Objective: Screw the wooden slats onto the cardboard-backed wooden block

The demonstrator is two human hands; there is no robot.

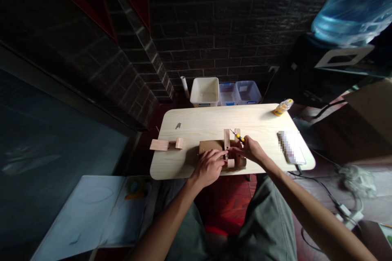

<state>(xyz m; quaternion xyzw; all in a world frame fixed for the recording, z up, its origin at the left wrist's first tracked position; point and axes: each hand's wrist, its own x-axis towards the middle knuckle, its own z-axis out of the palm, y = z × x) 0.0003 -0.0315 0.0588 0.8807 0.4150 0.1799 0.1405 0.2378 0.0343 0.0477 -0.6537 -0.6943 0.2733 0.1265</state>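
Observation:
A cardboard box [211,145] lies near the table's front edge, with a flat wooden piece [227,136] across it. That piece has dark holes and a rounded block [230,163] at its near end. My left hand [211,166] rests over the box, index finger and thumb gripping the piece's edge. In my right hand [251,149] is a yellow-and-black screwdriver [239,138], its shaft pointing away to the upper left. The right fingertips reach to the same piece, close to the left ones. A second wooden piece [237,132] is partly hidden behind the right hand.
A similar wooden piece [167,144] overhangs the table's left edge, near a small pile of screws [178,125]. A clear bottle with a yellow base [282,108] stands back right, and a phone [292,149] with a cable lies at the right. Plastic bins [205,105] sit behind the table [202,118].

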